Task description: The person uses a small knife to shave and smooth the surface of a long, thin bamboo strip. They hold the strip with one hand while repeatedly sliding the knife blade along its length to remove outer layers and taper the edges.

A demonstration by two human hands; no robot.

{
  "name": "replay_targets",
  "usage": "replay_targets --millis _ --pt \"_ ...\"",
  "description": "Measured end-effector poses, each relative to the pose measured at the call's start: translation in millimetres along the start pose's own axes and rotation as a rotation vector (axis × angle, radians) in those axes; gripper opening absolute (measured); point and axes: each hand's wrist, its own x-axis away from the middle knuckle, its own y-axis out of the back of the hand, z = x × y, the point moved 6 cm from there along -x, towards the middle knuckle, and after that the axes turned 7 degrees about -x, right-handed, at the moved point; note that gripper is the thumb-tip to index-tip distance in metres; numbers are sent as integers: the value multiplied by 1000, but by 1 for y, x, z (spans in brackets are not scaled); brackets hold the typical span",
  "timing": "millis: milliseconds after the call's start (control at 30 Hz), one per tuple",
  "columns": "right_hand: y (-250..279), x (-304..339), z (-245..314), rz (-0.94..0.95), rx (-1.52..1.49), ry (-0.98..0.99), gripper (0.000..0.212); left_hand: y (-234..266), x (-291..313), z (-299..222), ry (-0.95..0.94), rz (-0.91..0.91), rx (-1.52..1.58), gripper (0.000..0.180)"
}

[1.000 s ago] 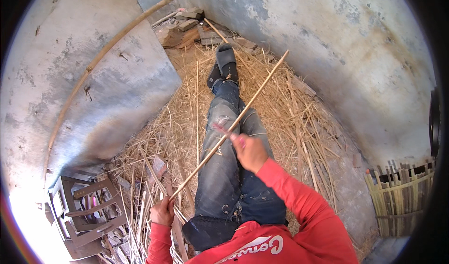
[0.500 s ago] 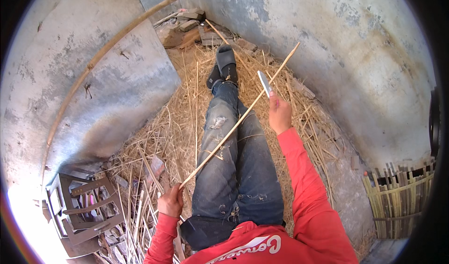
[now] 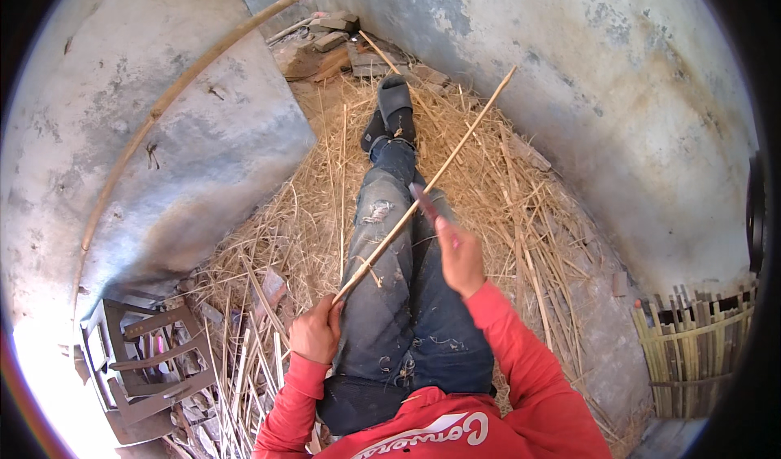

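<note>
A long pale bamboo strip slants across my outstretched legs, from my left hip up to the far right. My left hand is closed around its near end. In my right hand is a knife, its blurred blade lying against the strip about midway along, above my right knee. A thin curled shaving clings to the strip between the blade and my left hand. My dusty, torn jeans lie under the strip.
Straw and shavings cover the floor around my legs. Broken bricks sit in the far corner. At the left is a brown frame-like stool; at the right, a slatted bamboo basket. A bent bamboo pole arcs along the left wall.
My right hand has drawn the knife down along the strip toward me, from its far part to near its middle. My left hand has shifted slightly right and up with the strip.
</note>
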Motion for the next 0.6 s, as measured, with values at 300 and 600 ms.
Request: replay_targets --millis 300,600 --pt "20 -83 -2 -201 216 142 54 -6 -7 -8 -43 -112 45 15" --pt "-51 47 2 237 65 121 47 -23 0 -6 2 -65 87 18"
